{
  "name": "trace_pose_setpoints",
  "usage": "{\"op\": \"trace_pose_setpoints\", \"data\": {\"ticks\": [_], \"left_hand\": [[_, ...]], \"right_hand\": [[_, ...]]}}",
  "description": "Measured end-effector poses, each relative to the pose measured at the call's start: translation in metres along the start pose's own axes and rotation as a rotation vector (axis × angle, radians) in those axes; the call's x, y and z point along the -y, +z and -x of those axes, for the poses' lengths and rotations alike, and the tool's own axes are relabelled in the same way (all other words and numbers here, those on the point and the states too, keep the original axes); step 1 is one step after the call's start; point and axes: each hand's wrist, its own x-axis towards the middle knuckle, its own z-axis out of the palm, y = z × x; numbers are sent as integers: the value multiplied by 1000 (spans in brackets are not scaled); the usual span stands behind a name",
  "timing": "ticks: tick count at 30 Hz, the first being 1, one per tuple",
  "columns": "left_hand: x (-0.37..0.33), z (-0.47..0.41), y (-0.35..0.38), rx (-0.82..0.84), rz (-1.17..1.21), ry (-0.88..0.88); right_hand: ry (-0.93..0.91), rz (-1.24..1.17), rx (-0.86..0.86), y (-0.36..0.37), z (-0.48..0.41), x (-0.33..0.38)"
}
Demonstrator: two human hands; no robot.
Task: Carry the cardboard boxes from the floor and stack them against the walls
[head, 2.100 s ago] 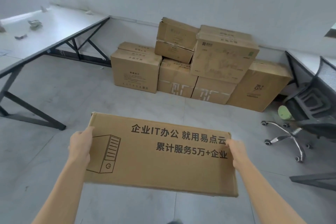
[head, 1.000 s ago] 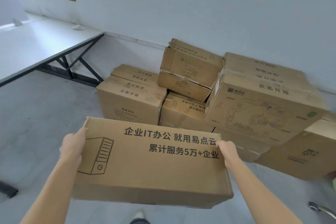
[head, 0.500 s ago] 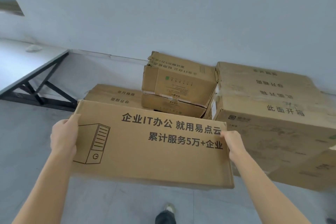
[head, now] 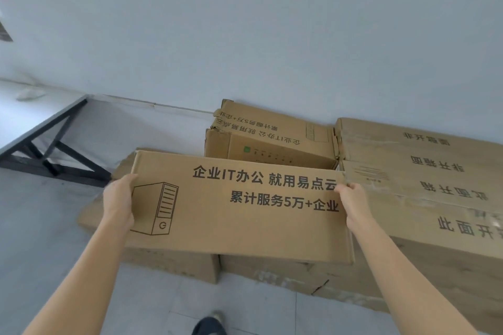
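I hold a long flat cardboard box [head: 239, 207], printed with black Chinese text and a computer-tower drawing, out in front of me. My left hand [head: 119, 198] grips its left end and my right hand [head: 353, 204] grips its right end. The box hangs above a low box [head: 168, 261] on the floor, at the front left of the stack against the white wall. Behind it a dented box [head: 272, 141] sits on the stack. A large taped box [head: 424, 187] is right beside my right hand.
A white desk with a black metal frame [head: 46, 144] stands at the left along the wall. Grey tiled floor [head: 35, 239] lies open on the left. My foot [head: 209, 325] shows at the bottom edge, close to the stack's bottom boxes [head: 272, 272].
I have walked up to the stack, which has grown large in view. The held box has risen and now overlaps the low left box; the office chair has left the view.
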Motion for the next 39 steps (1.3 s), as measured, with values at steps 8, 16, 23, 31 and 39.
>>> {"op": "trace_pose_setpoints", "data": {"ticks": [8,16,23,31,39], "left_hand": [[7,-64,85,132,-9,-81],[21,-127,150,240,-267,-162],[17,-158,179,272,-419,-127],[9,-156,201,208,-526,-29],[11,-158,217,223,-764,10]], "right_hand": [[38,98,-79,7,-54,14],[17,549,71,37,-72,5],[-268,1239,233,112,-38,-34],[-375,1380,279,115,-64,-62],[-412,1422,232,113,-101,-56]]}}
